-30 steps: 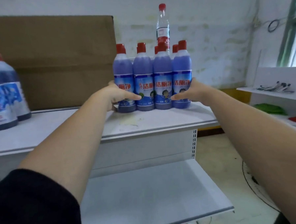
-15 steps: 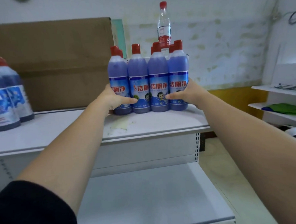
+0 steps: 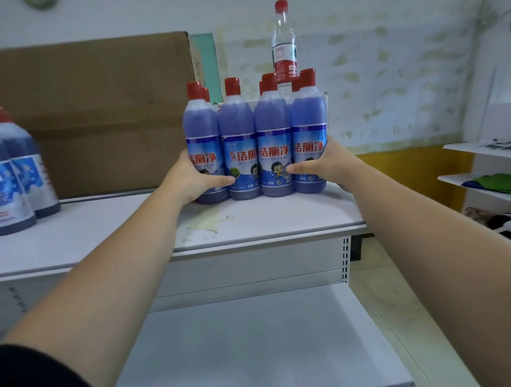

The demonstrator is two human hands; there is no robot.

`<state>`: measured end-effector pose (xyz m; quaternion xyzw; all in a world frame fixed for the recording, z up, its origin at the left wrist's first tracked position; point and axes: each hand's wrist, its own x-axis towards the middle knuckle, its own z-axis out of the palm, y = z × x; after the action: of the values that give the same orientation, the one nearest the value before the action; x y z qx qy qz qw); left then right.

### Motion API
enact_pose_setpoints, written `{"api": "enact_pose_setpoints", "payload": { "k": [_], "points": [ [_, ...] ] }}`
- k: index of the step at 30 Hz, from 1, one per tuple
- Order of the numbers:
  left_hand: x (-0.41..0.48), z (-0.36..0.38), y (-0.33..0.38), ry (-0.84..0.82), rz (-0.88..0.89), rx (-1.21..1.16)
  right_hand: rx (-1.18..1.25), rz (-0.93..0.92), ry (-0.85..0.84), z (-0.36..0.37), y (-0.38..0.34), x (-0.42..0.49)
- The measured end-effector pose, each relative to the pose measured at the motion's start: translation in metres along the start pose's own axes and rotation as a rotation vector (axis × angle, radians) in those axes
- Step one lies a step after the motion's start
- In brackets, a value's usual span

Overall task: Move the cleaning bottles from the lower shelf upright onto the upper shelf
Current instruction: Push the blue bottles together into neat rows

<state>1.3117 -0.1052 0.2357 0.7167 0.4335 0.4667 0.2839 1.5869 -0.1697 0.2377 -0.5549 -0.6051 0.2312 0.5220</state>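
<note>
Several purple cleaning bottles (image 3: pixel 256 143) with red caps and blue labels stand upright in a tight block on the white upper shelf (image 3: pixel 250 223); more caps show behind the front row. My left hand (image 3: pixel 193 179) wraps the left end of the block, thumb across the front labels. My right hand (image 3: pixel 325 167) wraps the right end the same way, thumb pointing left. Both hands squeeze the block between them. The lower shelf (image 3: pixel 256 341) below shows no bottles.
Larger dark-blue bottles (image 3: pixel 14 182) stand at the left of the upper shelf. A brown cardboard box (image 3: pixel 96 113) rises behind. A clear water bottle (image 3: pixel 283 44) stands behind the block. White side shelves (image 3: pixel 483 163) with green cloth sit at right.
My hands stay clamped on the bottle block. The view has drifted, so the block sits slightly lower and more central in frame; the bottles hardly moved on the shelf.
</note>
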Motion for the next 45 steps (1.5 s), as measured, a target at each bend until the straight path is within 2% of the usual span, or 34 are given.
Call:
{"api": "enact_pose_setpoints", "payload": {
  "k": [14, 20, 23, 34, 45],
  "points": [
    [0.001, -0.001, -0.002, -0.113, -0.081, -0.112, 0.053, 0.086, -0.061, -0.002, 0.006, 0.004],
    [0.001, 0.0, -0.004, -0.099, -0.095, -0.163, 0.021, 0.107, -0.108, -0.007, 0.005, 0.01],
    [0.001, 0.0, -0.005, -0.1, -0.098, -0.164, -0.023, 0.076, -0.068, -0.006, 0.007, 0.01],
    [0.0, 0.0, -0.006, -0.059, -0.097, -0.073, -0.052, 0.02, -0.114, -0.008, 0.011, 0.007],
    [-0.008, 0.006, 0.004, -0.029, -0.037, -0.056, -0.153, -0.004, -0.042, -0.004, 0.013, 0.009]
  ]
}}
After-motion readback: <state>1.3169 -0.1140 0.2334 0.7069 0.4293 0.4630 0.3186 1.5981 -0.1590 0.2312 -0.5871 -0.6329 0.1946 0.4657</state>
